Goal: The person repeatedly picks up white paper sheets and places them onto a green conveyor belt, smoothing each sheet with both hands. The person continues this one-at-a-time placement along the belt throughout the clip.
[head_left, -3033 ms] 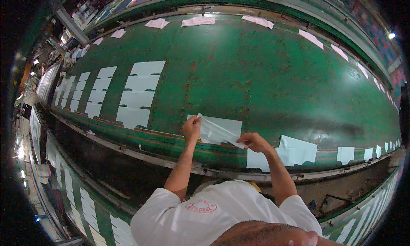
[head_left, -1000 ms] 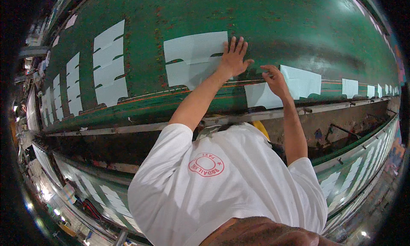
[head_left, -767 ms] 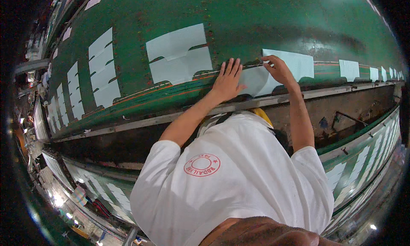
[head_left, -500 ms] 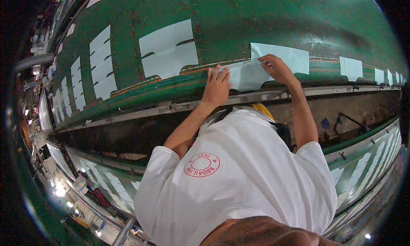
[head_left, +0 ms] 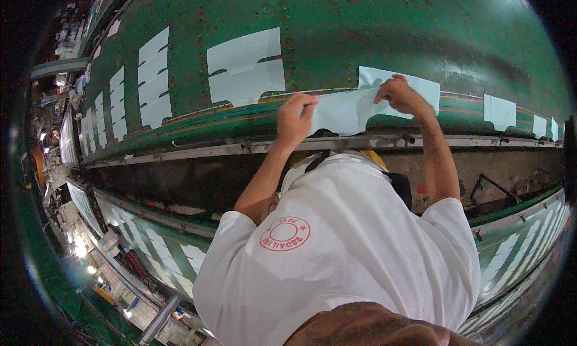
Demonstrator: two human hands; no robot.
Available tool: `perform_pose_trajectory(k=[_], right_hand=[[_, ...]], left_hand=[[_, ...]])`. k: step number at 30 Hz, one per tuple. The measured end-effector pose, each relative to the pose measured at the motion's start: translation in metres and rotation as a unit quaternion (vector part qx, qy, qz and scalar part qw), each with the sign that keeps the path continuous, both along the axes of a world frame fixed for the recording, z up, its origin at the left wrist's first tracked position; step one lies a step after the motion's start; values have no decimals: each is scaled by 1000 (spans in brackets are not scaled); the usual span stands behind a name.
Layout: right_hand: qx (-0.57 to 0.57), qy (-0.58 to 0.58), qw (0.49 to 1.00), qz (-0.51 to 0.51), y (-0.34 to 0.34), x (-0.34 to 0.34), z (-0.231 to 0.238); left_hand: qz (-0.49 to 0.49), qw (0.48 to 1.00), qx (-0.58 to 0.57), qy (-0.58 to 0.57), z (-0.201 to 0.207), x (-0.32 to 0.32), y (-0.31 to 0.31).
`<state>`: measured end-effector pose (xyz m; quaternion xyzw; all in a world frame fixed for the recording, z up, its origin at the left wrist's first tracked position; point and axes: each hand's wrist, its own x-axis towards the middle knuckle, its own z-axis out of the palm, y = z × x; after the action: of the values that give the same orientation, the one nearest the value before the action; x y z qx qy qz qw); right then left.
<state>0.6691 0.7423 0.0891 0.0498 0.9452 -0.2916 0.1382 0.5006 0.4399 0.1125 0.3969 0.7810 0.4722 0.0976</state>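
A pale blue cut fabric panel with curved notches is stretched between my hands at the table's near edge. My left hand pinches its left upper corner, fingers curled. At its right end my right hand grips the cloth, thumb and fingers bent together. Partly behind that hand, another pale panel lies on the green table; the held panel overlaps part of it.
To the left, stacked pale panels lie flat in rows on the table. More panels lie to the right. A metal rail runs along the near edge. Behind me stands another green table with panels.
My left hand has gone from lying spread on the cloth to pinching its corner, lifting it a little. My right hand keeps its hold at the other end. The view has shifted slightly.
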Motion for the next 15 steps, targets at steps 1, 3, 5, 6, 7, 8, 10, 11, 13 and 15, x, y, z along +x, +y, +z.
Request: perform_pose_trajectory(k=[1,3,5,6,7,8,10,11,13,15], right_hand=[[-35,44,998,-25,4,-4,6],[-80,79,990,-86,9,-16,21],[-85,112,983,-121,4,-36,32],[-106,108,977,-150,1,-47,36],[-128,101,970,-178,-2,-58,38],[-147,96,964,-201,-6,-72,36],[-189,136,950,-206,-16,-102,27],[-210,144,942,-217,-20,-118,21],[-229,142,939,-216,-24,-150,9],[-225,151,938,-218,-30,-184,-5]], left_hand=[[23,1000,12,-1,1,-9,-4],[68,996,53,-4,1,-34,-9],[133,990,49,16,1,-60,-12],[170,984,37,22,2,-72,-14],[210,977,18,25,3,-83,-18],[240,971,-11,13,3,-96,-21],[239,970,37,17,2,-125,-27],[238,969,65,23,0,-141,-30],[217,971,95,41,-6,-177,-40],[209,971,110,45,-17,-214,-48]])
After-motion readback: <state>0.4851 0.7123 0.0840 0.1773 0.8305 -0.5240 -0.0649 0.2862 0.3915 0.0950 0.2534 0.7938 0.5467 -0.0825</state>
